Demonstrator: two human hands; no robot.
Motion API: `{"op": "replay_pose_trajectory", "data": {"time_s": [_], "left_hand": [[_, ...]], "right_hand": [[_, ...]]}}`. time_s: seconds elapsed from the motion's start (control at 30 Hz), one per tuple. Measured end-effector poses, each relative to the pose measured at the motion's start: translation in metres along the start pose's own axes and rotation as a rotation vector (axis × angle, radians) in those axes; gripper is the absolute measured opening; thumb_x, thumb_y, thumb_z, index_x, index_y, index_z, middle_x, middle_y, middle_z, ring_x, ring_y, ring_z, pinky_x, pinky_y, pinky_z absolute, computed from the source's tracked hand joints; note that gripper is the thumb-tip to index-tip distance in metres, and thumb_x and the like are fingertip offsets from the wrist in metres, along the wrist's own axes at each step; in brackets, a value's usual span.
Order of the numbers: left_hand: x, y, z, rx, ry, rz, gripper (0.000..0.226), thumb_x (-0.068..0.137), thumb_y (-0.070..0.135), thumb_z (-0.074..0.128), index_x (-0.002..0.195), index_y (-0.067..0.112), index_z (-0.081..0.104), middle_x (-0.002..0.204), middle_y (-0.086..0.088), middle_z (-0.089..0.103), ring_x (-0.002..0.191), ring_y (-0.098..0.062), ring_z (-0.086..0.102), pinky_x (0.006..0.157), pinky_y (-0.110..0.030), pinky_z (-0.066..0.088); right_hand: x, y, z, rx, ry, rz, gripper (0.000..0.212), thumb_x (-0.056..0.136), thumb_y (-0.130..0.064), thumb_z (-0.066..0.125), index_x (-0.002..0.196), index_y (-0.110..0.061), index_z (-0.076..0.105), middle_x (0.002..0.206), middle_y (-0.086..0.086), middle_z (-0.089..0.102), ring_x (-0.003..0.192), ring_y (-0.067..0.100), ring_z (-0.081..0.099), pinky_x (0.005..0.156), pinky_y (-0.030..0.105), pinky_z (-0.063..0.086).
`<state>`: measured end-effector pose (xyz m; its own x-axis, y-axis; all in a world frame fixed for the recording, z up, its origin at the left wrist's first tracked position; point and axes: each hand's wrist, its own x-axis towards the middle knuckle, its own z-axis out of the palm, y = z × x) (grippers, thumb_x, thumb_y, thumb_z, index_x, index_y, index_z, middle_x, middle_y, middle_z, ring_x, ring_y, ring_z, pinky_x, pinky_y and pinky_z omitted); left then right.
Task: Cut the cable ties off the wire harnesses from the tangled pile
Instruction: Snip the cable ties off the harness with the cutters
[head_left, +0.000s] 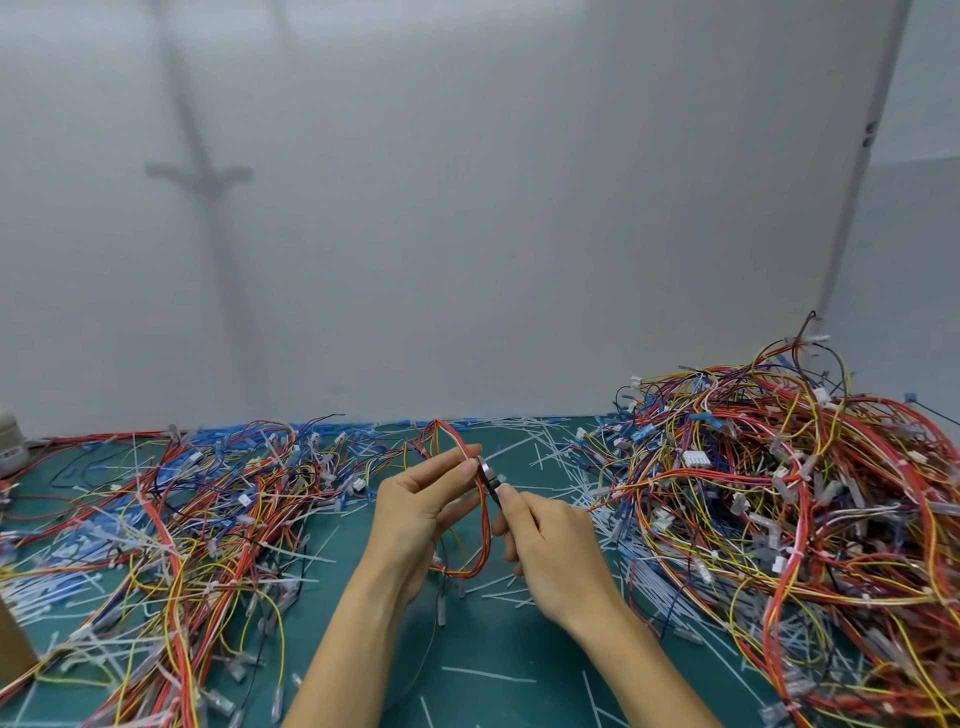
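Note:
My left hand (415, 512) pinches a looped harness of red, orange and yellow wires (485, 525) between thumb and fingertips, held above the green mat. My right hand (553, 553) grips a small metal cutter (489, 475) whose jaws sit against the harness just beside my left fingertips, at a white cable tie. A tall tangled pile of harnesses (789, 499) rises to the right. A flatter spread of harnesses (197, 514) lies to the left.
The green cutting mat (483, 691) is strewn with cut white and blue tie pieces (545, 441). A grey wall stands close behind. A cardboard box corner (13, 649) shows at the left edge, and a pale container (10, 441) sits far left.

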<state>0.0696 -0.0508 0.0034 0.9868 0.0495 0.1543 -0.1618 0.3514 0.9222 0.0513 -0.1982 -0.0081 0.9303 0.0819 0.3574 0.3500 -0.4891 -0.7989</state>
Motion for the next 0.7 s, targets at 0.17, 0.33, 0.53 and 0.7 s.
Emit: {"op": "replay_pose_trajectory", "data": {"time_s": [0.17,0.33,0.53,0.7], "left_hand": [[0.000,0.000,0.001,-0.004,0.012,0.004,0.025,0.071,0.021,0.076,0.096,0.017,0.079,0.098,-0.012,0.076,0.094,-0.020,0.072,0.074,-0.023,0.057],[0.000,0.001,-0.001,-0.074,0.083,0.023,0.028,0.073,0.020,0.073,0.100,0.010,0.074,0.097,-0.010,0.075,0.089,-0.021,0.074,0.067,-0.025,0.058],[0.000,0.008,0.005,-0.316,0.048,-0.004,0.037,0.071,0.003,0.069,0.108,0.002,0.065,0.088,-0.004,0.073,0.081,-0.015,0.073,0.063,-0.025,0.058],[0.000,0.009,0.012,-0.429,0.041,0.047,0.035,0.074,0.000,0.065,0.108,0.000,0.062,0.088,-0.007,0.071,0.087,-0.017,0.073,0.067,-0.024,0.059]], "right_hand": [[0.000,0.000,-0.002,0.012,-0.014,0.021,0.051,0.101,-0.048,0.037,0.063,-0.022,0.057,0.057,0.002,0.059,0.061,0.026,0.060,0.068,0.047,0.051],[0.000,-0.003,-0.001,0.066,0.011,0.081,0.048,0.100,-0.048,0.039,0.067,-0.021,0.062,0.059,0.003,0.063,0.057,0.019,0.058,0.068,0.044,0.052],[-0.001,-0.002,-0.003,0.163,-0.001,0.095,0.035,0.081,-0.051,0.071,0.076,-0.017,0.066,0.061,-0.005,0.063,0.055,0.014,0.052,0.059,0.032,0.045],[0.001,-0.005,0.002,0.330,-0.045,0.064,0.010,0.081,-0.019,0.076,0.077,-0.021,0.067,0.070,0.001,0.071,0.060,0.010,0.057,0.069,0.040,0.052]]}}
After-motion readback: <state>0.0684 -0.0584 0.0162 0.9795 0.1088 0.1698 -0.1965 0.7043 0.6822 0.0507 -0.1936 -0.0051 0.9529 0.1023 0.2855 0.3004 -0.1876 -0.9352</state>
